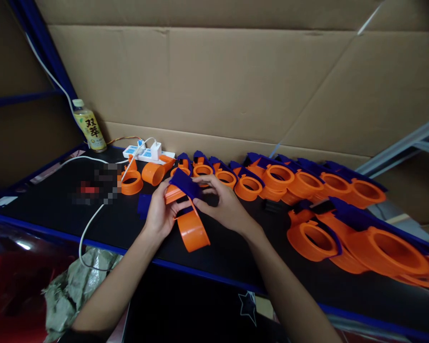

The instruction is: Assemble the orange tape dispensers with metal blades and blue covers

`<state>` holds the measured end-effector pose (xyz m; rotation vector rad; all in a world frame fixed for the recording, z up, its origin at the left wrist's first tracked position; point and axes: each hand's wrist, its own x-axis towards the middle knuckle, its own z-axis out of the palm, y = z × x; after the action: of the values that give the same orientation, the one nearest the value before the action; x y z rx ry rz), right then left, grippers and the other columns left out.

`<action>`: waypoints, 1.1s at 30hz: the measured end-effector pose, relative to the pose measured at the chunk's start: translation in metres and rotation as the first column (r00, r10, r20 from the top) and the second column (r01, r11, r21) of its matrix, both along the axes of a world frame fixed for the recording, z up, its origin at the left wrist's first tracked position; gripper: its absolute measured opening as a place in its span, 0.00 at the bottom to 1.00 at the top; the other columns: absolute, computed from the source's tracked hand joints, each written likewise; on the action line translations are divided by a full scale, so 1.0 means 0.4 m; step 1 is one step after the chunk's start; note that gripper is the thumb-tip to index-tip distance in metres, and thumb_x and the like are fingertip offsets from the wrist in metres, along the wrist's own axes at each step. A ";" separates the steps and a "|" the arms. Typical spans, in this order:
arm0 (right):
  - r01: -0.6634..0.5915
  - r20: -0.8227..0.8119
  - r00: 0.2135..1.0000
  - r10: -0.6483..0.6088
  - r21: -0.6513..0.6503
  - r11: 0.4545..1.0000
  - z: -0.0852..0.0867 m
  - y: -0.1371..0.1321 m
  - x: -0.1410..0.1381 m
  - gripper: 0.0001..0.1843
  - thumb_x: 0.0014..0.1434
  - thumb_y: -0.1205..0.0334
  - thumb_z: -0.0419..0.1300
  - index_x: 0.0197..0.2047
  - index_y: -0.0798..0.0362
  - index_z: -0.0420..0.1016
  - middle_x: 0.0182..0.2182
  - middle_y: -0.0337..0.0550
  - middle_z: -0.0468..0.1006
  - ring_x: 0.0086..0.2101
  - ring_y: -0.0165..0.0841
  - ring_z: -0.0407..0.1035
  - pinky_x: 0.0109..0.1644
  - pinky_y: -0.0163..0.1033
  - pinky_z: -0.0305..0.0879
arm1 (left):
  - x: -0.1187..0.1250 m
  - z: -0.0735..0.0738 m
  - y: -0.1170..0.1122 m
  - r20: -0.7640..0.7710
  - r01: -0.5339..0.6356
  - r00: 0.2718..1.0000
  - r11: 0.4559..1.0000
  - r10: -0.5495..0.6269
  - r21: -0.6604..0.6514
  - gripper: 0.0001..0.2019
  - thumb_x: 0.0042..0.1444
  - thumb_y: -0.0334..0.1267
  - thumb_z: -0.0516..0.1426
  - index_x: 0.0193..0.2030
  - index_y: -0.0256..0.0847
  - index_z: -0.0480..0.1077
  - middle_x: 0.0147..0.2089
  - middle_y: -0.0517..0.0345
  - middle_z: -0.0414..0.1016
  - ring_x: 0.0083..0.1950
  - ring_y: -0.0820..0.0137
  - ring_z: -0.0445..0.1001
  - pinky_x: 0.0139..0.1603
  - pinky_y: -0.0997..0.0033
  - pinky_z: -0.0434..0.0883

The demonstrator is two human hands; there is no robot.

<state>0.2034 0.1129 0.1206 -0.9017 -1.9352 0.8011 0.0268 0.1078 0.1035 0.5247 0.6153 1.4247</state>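
Observation:
Over the black tabletop, my left hand (158, 213) grips an orange tape dispenser (193, 231) by its upper part, and its round ring hangs below the fingers. A dark blue plastic piece (184, 184) lies across the top of this dispenser. From the other side, my right hand (226, 204) pinches the blue piece's right edge between thumb and fingers. How the blue piece joins the orange body is hidden by the fingers. Just left of my left hand, another blue piece (144, 206) lies on the table.
Orange dispensers with blue parts (329, 238) crowd the right side, with a further row (248, 187) along the back. Two orange dispensers (153, 173) stand near a white power strip (148, 153). A white cable (89, 224) crosses the left side. A drink bottle (90, 126) stands behind.

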 end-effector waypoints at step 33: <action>-0.031 0.313 0.946 -0.091 0.365 0.931 0.019 -0.031 -0.003 0.26 0.61 0.63 0.62 0.63 0.45 0.71 0.63 0.43 0.74 0.62 0.38 0.68 0.71 0.53 0.60 | 0.025 -0.015 -0.005 -0.047 -0.237 0.968 0.962 0.245 0.133 0.19 0.60 0.55 0.62 0.49 0.43 0.76 0.49 0.54 0.80 0.48 0.68 0.78 0.51 0.68 0.73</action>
<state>0.2024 0.1005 0.1284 -0.8681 -2.2524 0.2607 0.0370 0.1058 0.0976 0.6124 0.6591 1.6910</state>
